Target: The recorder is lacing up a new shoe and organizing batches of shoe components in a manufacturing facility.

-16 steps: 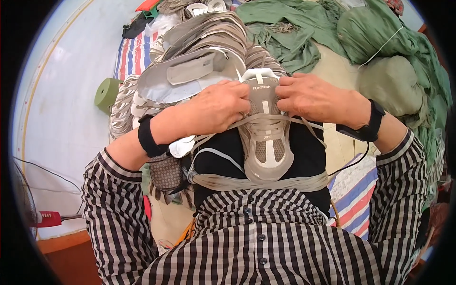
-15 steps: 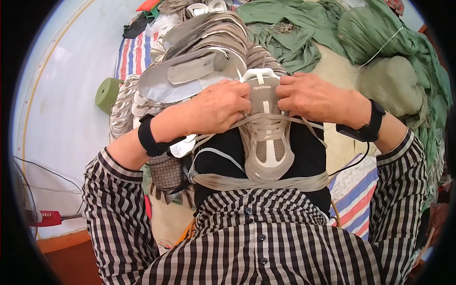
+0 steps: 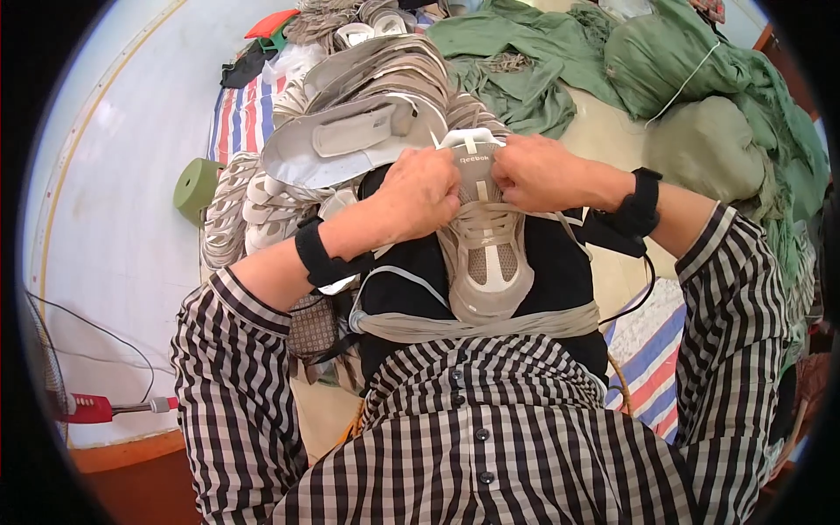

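A beige and grey sneaker point(image 3: 492, 271) lies on my lap, toe toward me, its tongue point(image 3: 473, 166) standing up between my hands. Flat pale shoelaces point(image 3: 486, 214) cross its middle. On the left edge of its opening, my left hand point(image 3: 422, 191) is closed, fingers pinched at the lace and eyelet edge. My right hand point(image 3: 535, 172) pinches the same way on the right edge, and a loose lace trails below it. The fingertips are partly hidden, so the exact grip on the lace is hard to see.
A bundle of pale laces point(image 3: 411, 328) is stretched across my thighs. Beyond the sneaker are stacked shoe uppers point(image 3: 367, 87), with more at the left beside a green roll point(image 3: 196, 191). Green cloth and sacks point(image 3: 665, 70) lie at the far right. A black cable point(image 3: 643, 293) hangs by my right wrist.
Both hands stay pinched at the sneaker's upper edges. The right hand has shifted slightly inward, the left forearm a little to the right. The whole view has shifted slightly.
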